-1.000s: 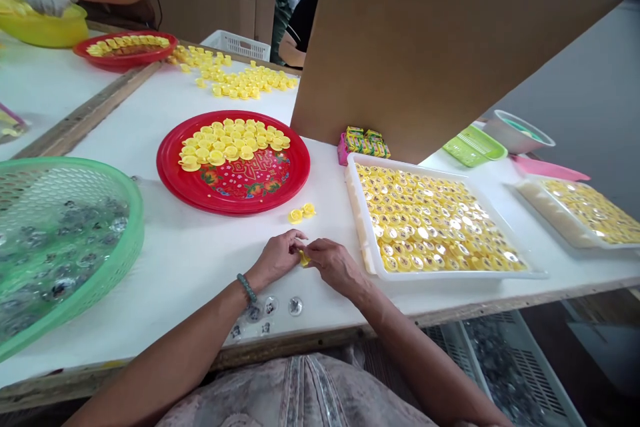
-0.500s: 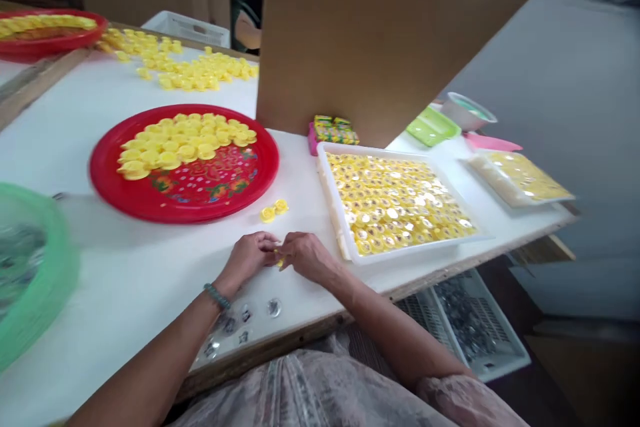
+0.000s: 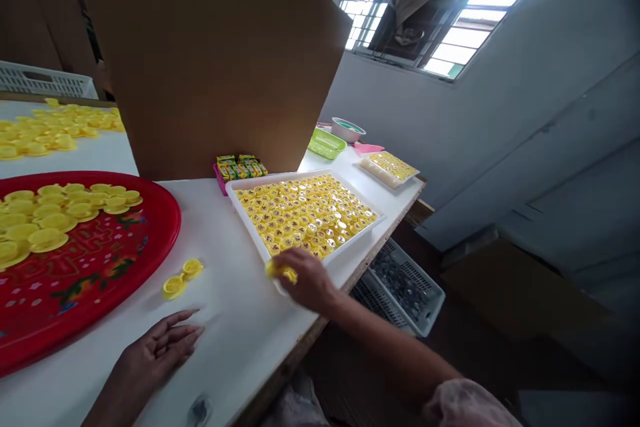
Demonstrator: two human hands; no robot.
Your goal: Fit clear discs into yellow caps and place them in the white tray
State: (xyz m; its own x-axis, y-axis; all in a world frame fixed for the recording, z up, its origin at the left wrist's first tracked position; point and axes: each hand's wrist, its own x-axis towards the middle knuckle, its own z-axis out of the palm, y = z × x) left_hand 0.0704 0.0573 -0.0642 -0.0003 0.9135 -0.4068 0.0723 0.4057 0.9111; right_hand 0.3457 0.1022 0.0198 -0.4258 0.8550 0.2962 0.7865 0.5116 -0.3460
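Observation:
My right hand (image 3: 305, 278) is closed on small yellow plastic pieces (image 3: 281, 271), held at the near corner of a white tray (image 3: 253, 230). Rows of yellow round pieces with shiny printed tops (image 3: 305, 213) fill that tray. Over the white table, my left hand (image 3: 160, 351) holds nothing, its fingers loosely bent and apart. Just beyond it lie two yellow hat-shaped pieces (image 3: 175, 286). To the left, a red flowered tray (image 3: 163, 213) carries many such pieces. A clear round disc (image 3: 200, 408) rests near the table's front edge.
An upright brown board (image 3: 215, 67) stands behind the tray. Before it sits a pink holder with small green-yellow boxes (image 3: 243, 167). Farther right are a green basket (image 3: 326, 143), a bowl (image 3: 349, 130) and another filled tray (image 3: 390, 167). Below the table edge are grey crates (image 3: 405, 287).
My hands have parted: the right moved to the white tray with yellow pieces, while the left stayed over the table and opened. The view has turned right.

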